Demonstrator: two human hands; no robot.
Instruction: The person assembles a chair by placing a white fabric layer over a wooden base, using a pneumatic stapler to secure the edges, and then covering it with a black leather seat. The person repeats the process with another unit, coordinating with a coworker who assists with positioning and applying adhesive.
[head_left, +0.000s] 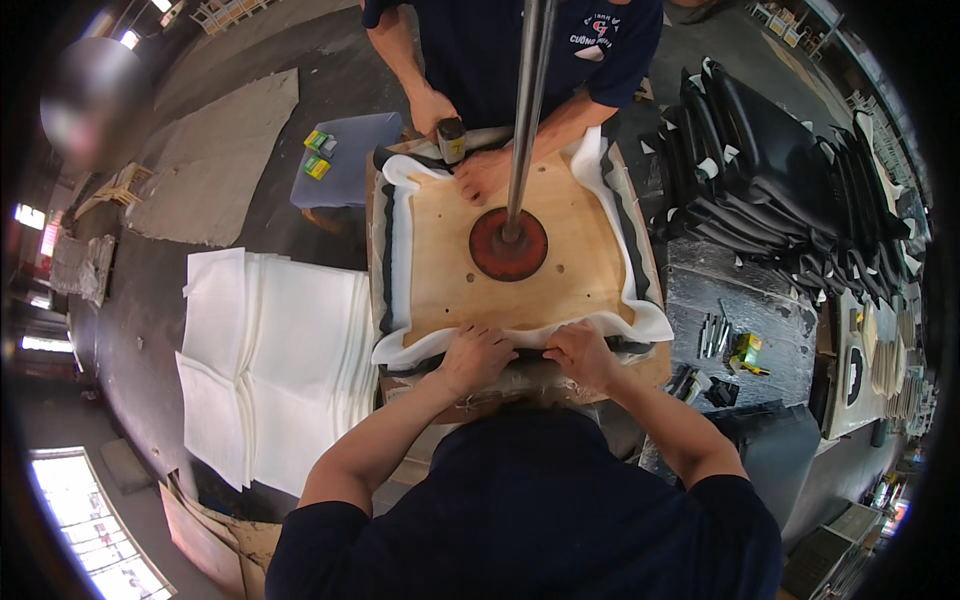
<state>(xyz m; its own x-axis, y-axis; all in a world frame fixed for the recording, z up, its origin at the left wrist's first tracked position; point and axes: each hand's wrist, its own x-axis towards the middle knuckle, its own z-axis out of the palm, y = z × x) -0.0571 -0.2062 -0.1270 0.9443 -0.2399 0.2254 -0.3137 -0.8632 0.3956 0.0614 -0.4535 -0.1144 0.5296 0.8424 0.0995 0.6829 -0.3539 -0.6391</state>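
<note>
from my head, one wide fisheye looks steeply down and forward, close over my forearms (420,403) below centre; the wooden panel (590,240) sits mid-frame, a co-worker (460,60) at top centre, straight edges bending toward the rim.

A beige sheet (215,165) lies flat on the floor (130,320).

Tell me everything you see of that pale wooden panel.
The pale wooden panel, roughly square, lies flat, with several small dark holes. A red disc on a metal rod rests on its middle. White padding borders its left, right and near sides. The person's left hand and right hand are at its near edge, a co-worker's hand at the far.
</note>
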